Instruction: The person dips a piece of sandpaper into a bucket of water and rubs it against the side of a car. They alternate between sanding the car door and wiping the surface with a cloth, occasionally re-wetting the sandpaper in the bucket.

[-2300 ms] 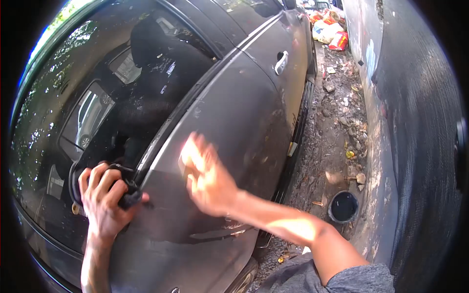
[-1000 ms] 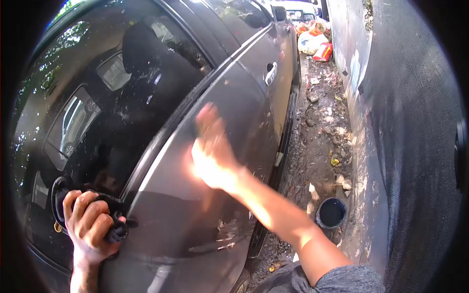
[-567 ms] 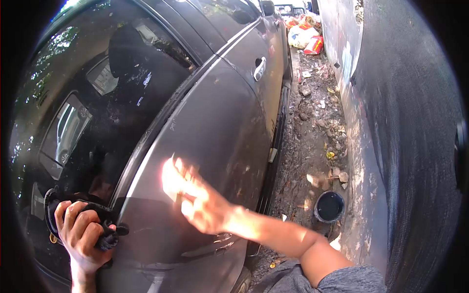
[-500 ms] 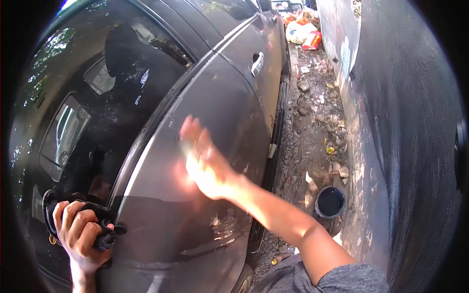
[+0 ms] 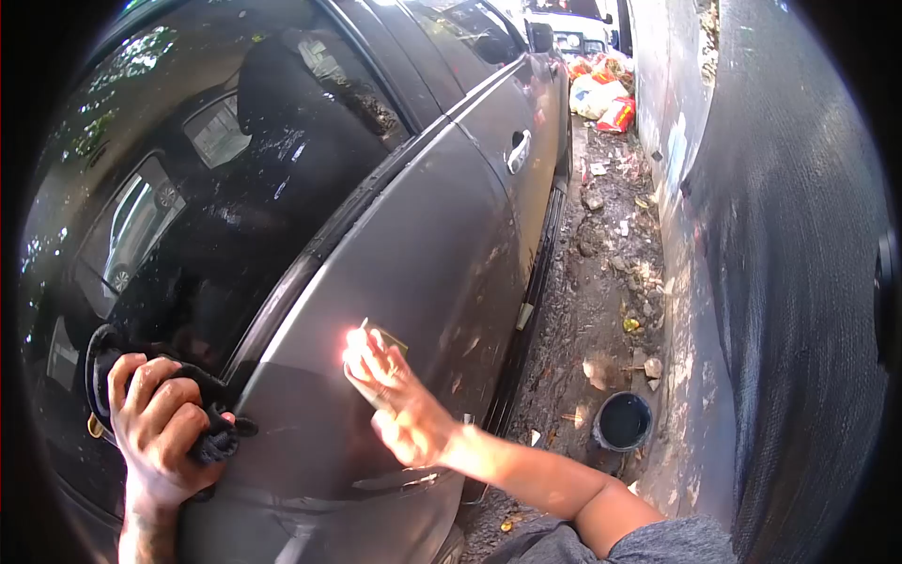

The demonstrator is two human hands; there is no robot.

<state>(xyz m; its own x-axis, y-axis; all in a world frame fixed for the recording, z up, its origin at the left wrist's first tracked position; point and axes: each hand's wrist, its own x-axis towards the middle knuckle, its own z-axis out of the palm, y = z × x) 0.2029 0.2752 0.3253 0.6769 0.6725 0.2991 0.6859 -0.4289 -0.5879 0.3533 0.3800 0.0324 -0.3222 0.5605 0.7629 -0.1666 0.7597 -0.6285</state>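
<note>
The left hand [image 5: 162, 428], at the lower left of the frame, is closed around a bunched black cloth [image 5: 216, 440] at the edge of the window glass [image 5: 207, 254]. The right hand [image 5: 404, 404], just below the middle, has its fingers close together and almost straight, holding a thin flat piece [image 5: 396, 342] at the dark body panel [image 5: 404, 244]. The piece shows past the fingers; what it is made of cannot be told.

The step in hand looks like flat work on the panel surface. From this pose, a further stroke would call for even pressure, with the piece kept flat and the cloth clear of its path.

Farther out, a door handle [image 5: 518, 152] sits above centre. Right of the panel, at the lower right, a round bucket [image 5: 623, 446] of dark liquid stands on littered, muddy ground [image 5: 587, 315], near the foot of a worn wall [image 5: 678, 310]. A dark mesh sheet [image 5: 799, 235] fills the right side. Filled bags [image 5: 597, 94] lie at the upper right, in front of another vehicle [image 5: 568, 21].
</note>
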